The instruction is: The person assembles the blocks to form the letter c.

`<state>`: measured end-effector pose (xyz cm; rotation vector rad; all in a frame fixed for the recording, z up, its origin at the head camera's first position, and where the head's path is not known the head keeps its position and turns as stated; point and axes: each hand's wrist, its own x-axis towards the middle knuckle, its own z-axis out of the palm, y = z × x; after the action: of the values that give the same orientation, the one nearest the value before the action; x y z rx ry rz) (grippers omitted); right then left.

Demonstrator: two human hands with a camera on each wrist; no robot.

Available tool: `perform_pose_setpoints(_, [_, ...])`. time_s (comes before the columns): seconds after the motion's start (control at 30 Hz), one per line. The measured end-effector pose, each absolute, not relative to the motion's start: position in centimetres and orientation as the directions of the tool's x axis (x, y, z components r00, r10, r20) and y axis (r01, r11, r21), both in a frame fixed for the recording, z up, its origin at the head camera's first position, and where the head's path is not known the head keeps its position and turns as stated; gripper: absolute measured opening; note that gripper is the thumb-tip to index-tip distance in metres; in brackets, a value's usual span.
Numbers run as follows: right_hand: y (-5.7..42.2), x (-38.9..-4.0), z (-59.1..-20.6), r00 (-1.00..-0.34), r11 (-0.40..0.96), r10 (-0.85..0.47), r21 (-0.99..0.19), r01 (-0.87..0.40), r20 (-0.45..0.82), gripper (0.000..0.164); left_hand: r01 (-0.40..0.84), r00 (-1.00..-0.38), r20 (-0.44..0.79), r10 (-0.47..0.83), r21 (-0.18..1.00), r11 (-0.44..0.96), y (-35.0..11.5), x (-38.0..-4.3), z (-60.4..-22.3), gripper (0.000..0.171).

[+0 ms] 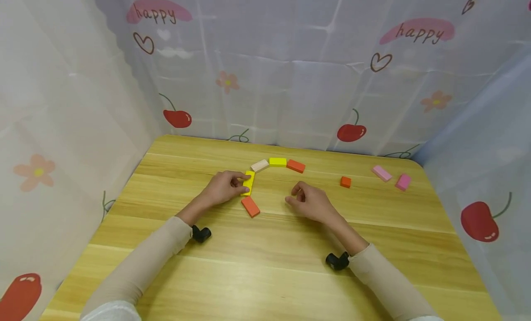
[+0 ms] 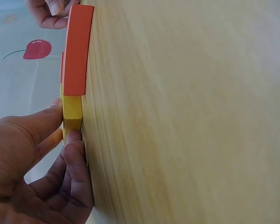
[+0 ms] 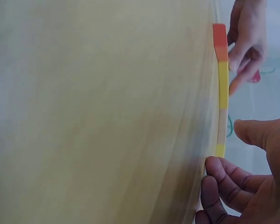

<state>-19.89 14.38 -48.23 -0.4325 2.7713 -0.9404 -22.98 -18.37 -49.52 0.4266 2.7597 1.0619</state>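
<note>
The left hand point(image 1: 222, 188) pinches a smooth, bright yellow oblong block point(image 1: 250, 182) on the wood-grained table point(image 1: 265, 261), between a flat red-orange block point(image 1: 250, 206) and a pale wood-toned block point(image 1: 260, 165), while the released right hand point(image 1: 314, 204) curves loosely nearby.

Just below and left of the head view's centre, an oblong yellow block point(image 1: 250, 183) is pinched by the left hand point(image 1: 223, 187), its length set nearly upright in the frame. Beneath it, a red-orange block point(image 1: 250, 206) is laid aslant; above, a curve is formed by a pale wooden block point(image 1: 260, 166), a second yellow block point(image 1: 278, 162) and another red-orange block point(image 1: 296, 166).
</note>
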Motion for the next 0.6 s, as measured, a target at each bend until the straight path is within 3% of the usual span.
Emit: perform_pose_setpoints(0.6, [24.6, -20.0, -47.9, -0.979, 0.755, -0.197, -0.646, -0.117, -0.052, 0.044, 0.224, -0.946, -0.025, 0.324, 0.672, 0.706, -18.4, -23.0, -49.7, 0.045])
